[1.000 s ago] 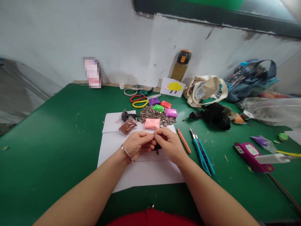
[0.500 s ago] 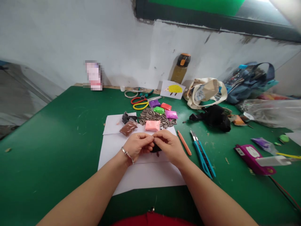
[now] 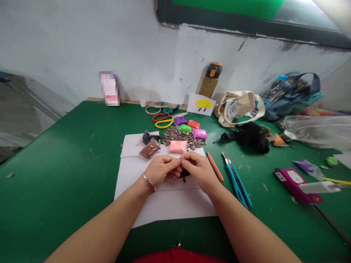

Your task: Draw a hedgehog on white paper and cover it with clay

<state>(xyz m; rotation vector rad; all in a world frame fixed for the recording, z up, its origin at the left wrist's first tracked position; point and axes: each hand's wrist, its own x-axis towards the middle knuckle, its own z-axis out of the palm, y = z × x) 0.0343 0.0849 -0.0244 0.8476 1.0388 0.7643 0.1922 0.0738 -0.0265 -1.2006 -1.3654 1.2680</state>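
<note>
Left hand (image 3: pixel 163 169) and right hand (image 3: pixel 197 168) meet, fingertips pinched together beside the black lump (image 3: pixel 185 173), likely for precision; anything clamped in either grip is hidden.

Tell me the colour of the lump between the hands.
Black, as far as the lump shows; see it in the head view.

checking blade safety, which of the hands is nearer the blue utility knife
Right: the right hand is left of the knife, past the orange stick; the left hand is farther left.
</note>
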